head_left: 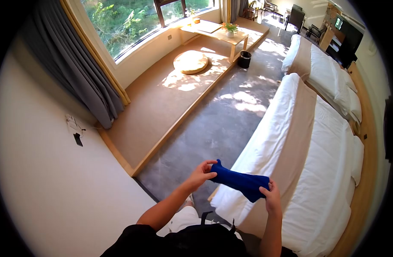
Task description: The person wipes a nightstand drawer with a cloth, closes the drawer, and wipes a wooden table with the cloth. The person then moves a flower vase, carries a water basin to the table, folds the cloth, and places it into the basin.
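Observation:
A blue cloth (239, 180) is stretched between my two hands, in front of my body and over the near bed's corner. My left hand (203, 172) pinches its left end between thumb and fingers. At the other end, my right hand (271, 195) grips the cloth's right edge, a little lower in the view. The cloth looks folded or narrow, with a corner hanging down near my right hand.
The near bed (320, 171) has white bedding and a beige runner; a second bed (327, 70) stands beyond. On the left are a raised platform (149, 111), round cushion (190, 61), low table (222, 34) and grey curtain (72, 60). A black bin (244, 60) sits beside the platform.

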`<state>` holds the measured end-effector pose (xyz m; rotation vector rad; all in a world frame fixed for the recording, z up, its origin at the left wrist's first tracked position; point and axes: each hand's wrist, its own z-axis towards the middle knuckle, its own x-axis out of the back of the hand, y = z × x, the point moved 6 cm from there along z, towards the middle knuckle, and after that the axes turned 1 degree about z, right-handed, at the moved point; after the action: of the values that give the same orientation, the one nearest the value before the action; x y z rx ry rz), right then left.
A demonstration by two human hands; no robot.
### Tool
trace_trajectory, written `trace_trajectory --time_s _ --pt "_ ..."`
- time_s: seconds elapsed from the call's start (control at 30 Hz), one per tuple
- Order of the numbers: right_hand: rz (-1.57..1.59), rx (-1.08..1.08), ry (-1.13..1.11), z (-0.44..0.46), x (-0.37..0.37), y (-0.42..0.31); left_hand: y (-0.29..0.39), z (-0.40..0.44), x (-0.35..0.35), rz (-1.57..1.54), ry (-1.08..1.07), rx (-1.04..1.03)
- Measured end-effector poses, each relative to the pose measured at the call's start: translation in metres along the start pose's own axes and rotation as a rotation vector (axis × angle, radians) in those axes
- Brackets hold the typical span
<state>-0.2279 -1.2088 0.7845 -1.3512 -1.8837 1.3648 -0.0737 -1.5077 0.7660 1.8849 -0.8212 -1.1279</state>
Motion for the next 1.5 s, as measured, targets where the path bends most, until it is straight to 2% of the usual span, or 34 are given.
trace_trajectory --time_s 0.1,0.13,0.17,0.23,0.3,0.33,0.43,0.53,0.57,0.63,0.67,0.73,0.77,0.83,0.9,0.97,1.0,1.03,1.1,1.2,1.3,1.33,1.37,1.43,1.47,1.5 --pt "-0.094 0.039 0.05 0.033 -0.07 -0.019 0.045 0.013 0.075 0.103 0.103 -0.068" --pt "-0.143 0.056 -0.004 0.045 -0.096 -0.029 0.062 0.013 0.098 0.124 0.216 -0.033" --pt "-0.192 0.07 -0.058 0.057 -0.118 -0.036 0.072 0.019 0.118 0.12 0.219 -0.039" --pt "-0.472 0.133 -0.165 0.078 -0.158 -0.055 0.091 0.024 0.163 0.144 0.423 -0.121" --pt "-0.844 0.523 -0.334 0.087 -0.2 -0.079 0.114 0.034 0.179 0.144 0.406 -0.116" --pt "-0.891 0.575 -0.3 0.091 -0.218 -0.09 0.131 0.039 0.184 0.143 0.401 -0.115" --pt "-0.921 0.496 -0.158 0.131 -0.234 -0.092 0.168 0.068 0.196 0.128 0.319 -0.117" --pt "-0.785 0.481 -0.001 0.186 -0.229 -0.102 0.198 0.112 0.198 0.264 0.188 -0.028" --pt "-0.728 0.45 0.072 0.207 -0.224 -0.108 0.202 0.134 0.202 0.271 0.18 -0.034" --pt "-0.733 0.45 0.098 0.243 -0.225 -0.13 0.222 0.18 0.201 0.63 0.162 -0.197" --pt "-0.652 0.367 0.106 0.265 -0.224 -0.141 0.23 0.204 0.2 0.695 0.177 -0.227" --pt "-0.395 0.284 0.07 0.324 -0.216 -0.151 0.238 0.261 0.202 0.691 0.123 -0.169" --pt "-0.392 0.296 0.064 0.359 -0.214 -0.167 0.244 0.296 0.2 0.689 0.062 -0.105" --pt "-0.184 0.237 0.019 0.386 -0.208 -0.201 0.268 0.338 0.187 0.717 0.084 -0.124" --pt "-0.133 0.2 -0.016 0.423 -0.213 -0.23 0.296 0.382 0.174 0.925 0.007 -0.353" --pt "-0.207 0.233 -0.149 0.476 -0.224 -0.265 0.324 0.441 0.164 1.003 -0.041 -0.412" --pt "-0.372 0.355 -0.157 0.5 -0.226 -0.284 0.341 0.462 0.152 1.066 -0.086 -0.432" --pt "-0.385 0.344 -0.157 0.521 -0.229 -0.304 0.355 0.484 0.143 1.127 -0.128 -0.45" --pt "-0.882 0.522 -0.075 0.563 -0.245 -0.352 0.378 0.532 0.142 1.217 -0.102 -0.465" --pt "-0.887 0.519 -0.029 0.646 -0.248 -0.387 0.403 0.618 0.155 1.432 0.028 -0.464" --pt "-0.91 0.546 0.021 0.737 -0.256 -0.421 0.431 0.716 0.169 1.429 -0.038 -0.443" --pt "-0.952 0.69 0.065 0.766 -0.257 -0.432 0.447 0.745 0.171 1.424 -0.008 -0.572" --pt "-0.991 0.834 0.111 0.794 -0.256 -0.446 0.454 0.781 0.177 1.426 -0.008 -0.577" --pt "-0.99 0.839 0.096 0.857 -0.254 -0.464 0.476 0.851 0.184 1.276 -0.116 -0.64" --pt "-0.904 0.591 0.131 0.894 -0.247 -0.463 0.482 0.889 0.19 1.099 -0.207 -0.589" --pt "-0.811 0.341 0.166 0.922 -0.237 -0.466 0.502 0.918 0.19 1.097 -0.211 -0.578"
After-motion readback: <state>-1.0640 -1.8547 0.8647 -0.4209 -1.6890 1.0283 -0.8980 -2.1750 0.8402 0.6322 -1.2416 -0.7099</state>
